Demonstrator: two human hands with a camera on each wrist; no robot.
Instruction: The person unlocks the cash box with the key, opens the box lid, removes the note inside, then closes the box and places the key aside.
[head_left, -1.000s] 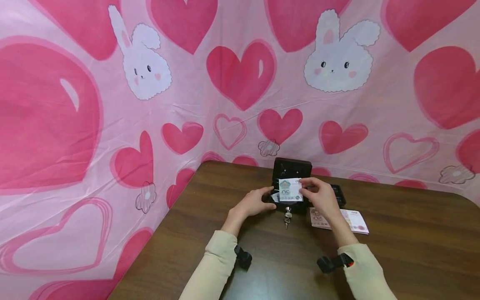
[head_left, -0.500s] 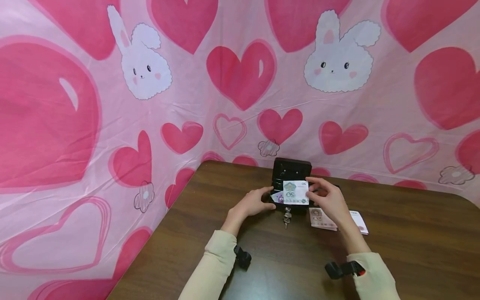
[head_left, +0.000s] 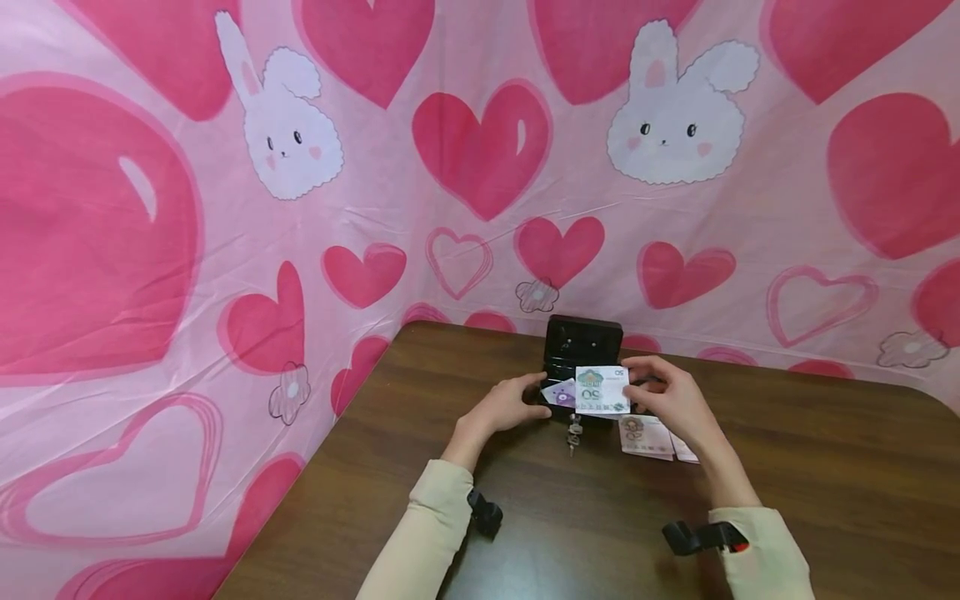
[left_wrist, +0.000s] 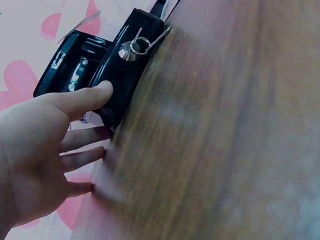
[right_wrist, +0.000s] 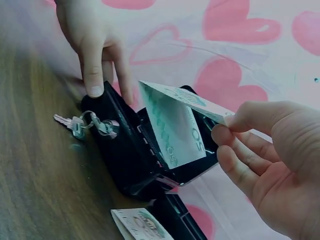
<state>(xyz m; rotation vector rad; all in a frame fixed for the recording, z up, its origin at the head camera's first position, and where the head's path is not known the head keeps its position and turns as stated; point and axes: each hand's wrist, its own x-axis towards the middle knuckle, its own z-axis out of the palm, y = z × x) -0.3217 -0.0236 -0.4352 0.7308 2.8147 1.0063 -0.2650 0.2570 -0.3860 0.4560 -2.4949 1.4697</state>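
A small black cash box (head_left: 583, 337) stands at the table's back with its lid raised and a ring of keys (head_left: 574, 430) hanging from its front lock. My left hand (head_left: 504, 410) holds the box's left end, the thumb (left_wrist: 97, 95) on its front face and the fingers toward the side. Between thumb and fingers my right hand (head_left: 670, 396) pinches a folded green 50 banknote (head_left: 602, 390) by its right edge, above the box opening. Left of this note a purple note (head_left: 558, 394) shows inside the box. Most of the box's inside is hidden behind the green note.
Folded reddish banknotes (head_left: 647, 437) lie on the wooden table (head_left: 562, 517) right of the box, partly under my right forearm. A black tray-like piece (right_wrist: 176, 215) sits beside the box. A pink heart-print cloth (head_left: 480, 150) hangs behind the table.
My right hand has moved right and slightly toward me with the green banknote, exposing more of the purple note in the box. The left hand has stayed put.
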